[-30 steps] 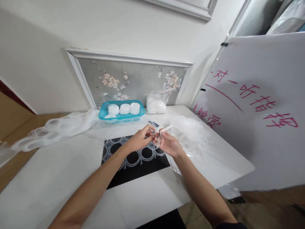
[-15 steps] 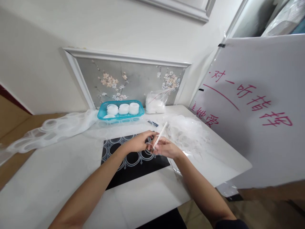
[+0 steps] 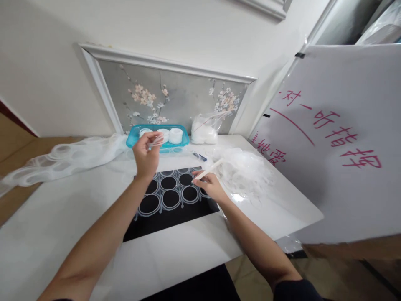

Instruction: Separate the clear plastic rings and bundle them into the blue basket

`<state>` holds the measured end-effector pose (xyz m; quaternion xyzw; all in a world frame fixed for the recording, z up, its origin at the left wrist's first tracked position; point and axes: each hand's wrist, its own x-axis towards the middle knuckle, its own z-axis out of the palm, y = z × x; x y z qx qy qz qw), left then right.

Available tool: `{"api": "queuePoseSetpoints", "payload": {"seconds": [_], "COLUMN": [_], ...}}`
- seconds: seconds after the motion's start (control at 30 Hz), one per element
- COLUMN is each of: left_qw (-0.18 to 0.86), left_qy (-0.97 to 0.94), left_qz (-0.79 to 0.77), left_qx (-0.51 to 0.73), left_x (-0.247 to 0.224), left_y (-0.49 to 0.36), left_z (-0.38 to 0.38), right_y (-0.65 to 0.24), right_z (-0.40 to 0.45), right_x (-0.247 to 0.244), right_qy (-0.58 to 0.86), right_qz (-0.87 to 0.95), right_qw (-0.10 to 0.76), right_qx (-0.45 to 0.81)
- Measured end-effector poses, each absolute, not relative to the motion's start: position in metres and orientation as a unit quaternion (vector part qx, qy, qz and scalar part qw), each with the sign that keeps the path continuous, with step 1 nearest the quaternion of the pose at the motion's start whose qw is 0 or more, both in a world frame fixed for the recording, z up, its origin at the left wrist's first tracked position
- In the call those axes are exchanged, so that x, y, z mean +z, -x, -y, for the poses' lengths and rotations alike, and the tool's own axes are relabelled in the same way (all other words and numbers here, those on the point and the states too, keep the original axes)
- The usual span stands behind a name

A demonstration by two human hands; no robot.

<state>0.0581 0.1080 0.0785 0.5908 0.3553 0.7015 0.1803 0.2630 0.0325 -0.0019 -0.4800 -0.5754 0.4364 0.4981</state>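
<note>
The left hand (image 3: 147,154) was raised in front of the blue tray (image 3: 129,141), thumb and fingers pinching a thin, see-through white piece (image 3: 156,141); how high it hung above the table (image 3: 278,209) could not be told. The right hand (image 3: 211,185) was lower, its fingers closed around a slim white stick (image 3: 209,169), which slanted down to a dark tip near the upper right part of the lace (image 3: 161,196). Whether that tip touched the lace could not be made out. The lace, patterned with rings, lay on a black sheet (image 3: 169,219) on the white table, between and below the two hands. In the tray stood white rolls (image 3: 176,136), partly hidden by the left hand, and just right of it sat a clear bag (image 3: 204,130) of white contents. A loose white heap (image 3: 246,169) lay right of the sheet, with a small blue item (image 3: 199,156) near it. A ringed white strip (image 3: 75,154) ran leftward from the tray, over the table's edge.
</note>
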Motion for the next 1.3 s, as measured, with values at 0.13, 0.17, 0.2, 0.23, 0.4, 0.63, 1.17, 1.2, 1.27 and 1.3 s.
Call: {"api": "queuePoseSetpoints", "payload": {"seconds": [0.13,0.17,0.2,0.23,0.4,0.63,1.17,1.2,1.27,1.3], "left_qw": [0.094,0.043,-0.011,-0.060,-0.100,-0.034,0.126,0.147,0.189,0.206], "left_qy": [-0.745,-0.773,-0.798,-0.822,-0.950,-0.972,-0.967,-0.964,-0.957,-0.953], "left_qz": [-0.293,-0.265,-0.235,-0.199,-0.041,-0.109,-0.163,-0.171,-0.178,-0.179], "left_qx": [0.593,0.574,0.556,0.531,0.294,0.203,0.147,0.138,0.130,0.134], "left_x": [0.100,0.100,0.096,0.089,0.032,-0.030,-0.038,-0.037,-0.034,-0.032], "left_y": [-0.039,-0.037,-0.036,-0.036,-0.038,-0.034,-0.042,-0.043,-0.044,-0.044], "left_z": [-0.086,-0.078,-0.068,-0.059,-0.023,-0.005,-0.006,-0.007,-0.009,-0.009], "right_y": [-0.260,-0.260,-0.260,-0.261,-0.268,-0.269,-0.269,-0.274,-0.291,-0.302], "right_z": [-0.025,-0.022,-0.019,-0.016,-0.003,0.006,0.020,0.013,-0.013,-0.029], "right_x": [0.000,0.000,-0.001,-0.004,-0.031,-0.043,-0.047,-0.044,-0.031,-0.023], "right_qy": [0.493,0.488,0.486,0.489,0.531,0.538,0.447,0.439,0.480,0.526], "right_qz": [0.664,0.672,0.678,0.682,0.667,0.675,0.836,0.849,0.813,0.758], "right_qw": [0.386,0.373,0.361,0.348,0.361,0.392,0.309,0.294,0.325,0.374], "right_qx": [0.409,0.413,0.417,0.417,0.378,0.319,0.076,0.033,-0.053,-0.094]}}
